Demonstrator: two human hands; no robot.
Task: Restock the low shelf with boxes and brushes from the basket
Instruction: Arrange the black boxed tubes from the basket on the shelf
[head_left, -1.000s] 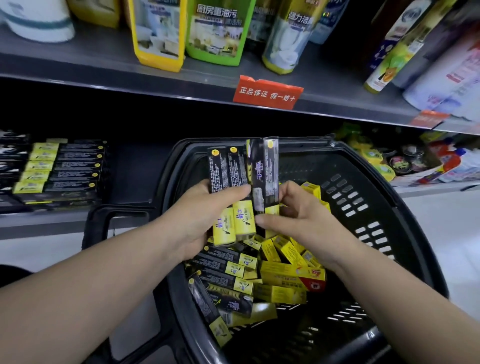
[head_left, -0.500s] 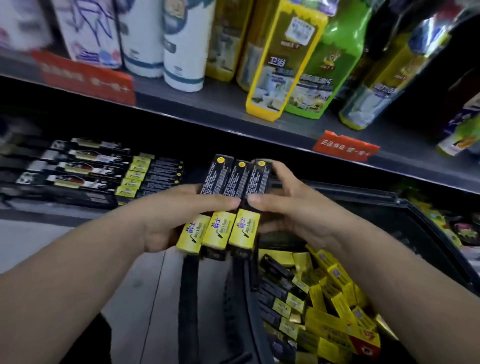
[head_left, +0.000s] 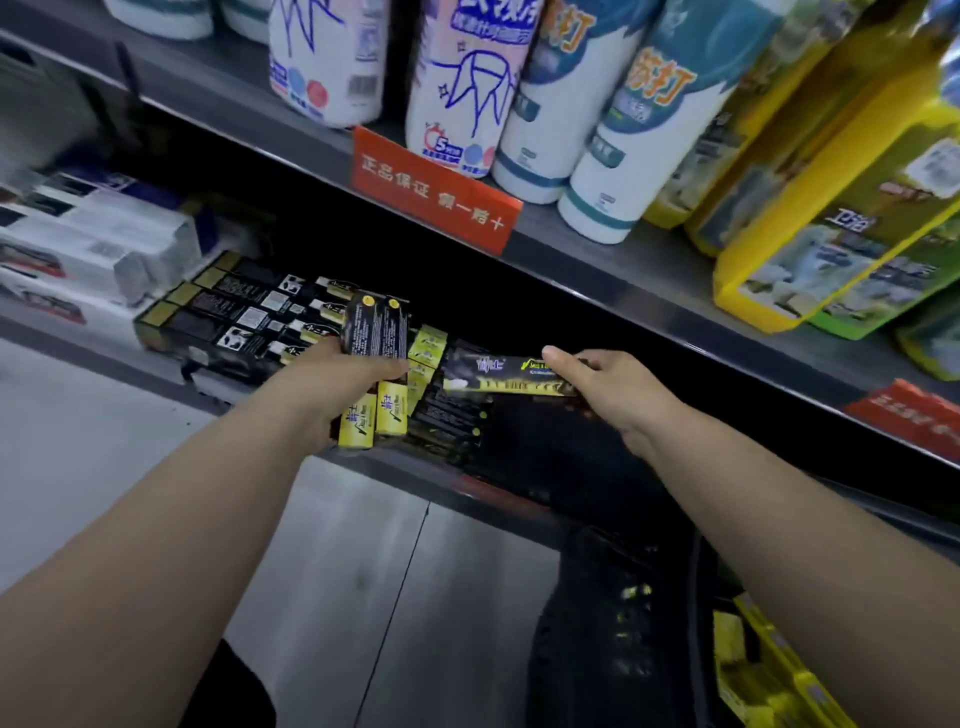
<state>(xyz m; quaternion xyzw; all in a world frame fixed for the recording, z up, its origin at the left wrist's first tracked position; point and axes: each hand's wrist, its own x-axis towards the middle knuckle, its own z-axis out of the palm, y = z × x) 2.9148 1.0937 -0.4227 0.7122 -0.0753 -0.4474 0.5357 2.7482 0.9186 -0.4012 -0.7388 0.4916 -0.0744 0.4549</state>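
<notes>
Since the earlier frame your hands are no longer holding three boxes together above the basket; they are now working apart, at the middle of the frame.

Your left hand (head_left: 332, 376) is gripping two boxes (head_left: 374, 332) upright, side by side, with the thumb pressing across their fronts. Your right hand (head_left: 608, 384) is pinching a single box (head_left: 493, 371) by its right end and is holding it level, just above the row of same boxes (head_left: 441, 410) that is already lying on the low shelf (head_left: 395, 465).

These boxes are looking like thin, light card, long and narrow. I am judging that they are stiff along the length but are denting easily if you are squeezing the flat faces. The printed skin is seeming smooth, so a loose pair may be sliding one against the other. You are doing better to take hold near the middle, across the narrow edges.

At the lower right of the frame the basket (head_left: 613, 623) is waiting with more yellow boxes (head_left: 753, 670) inside. No brush is showing.
</notes>
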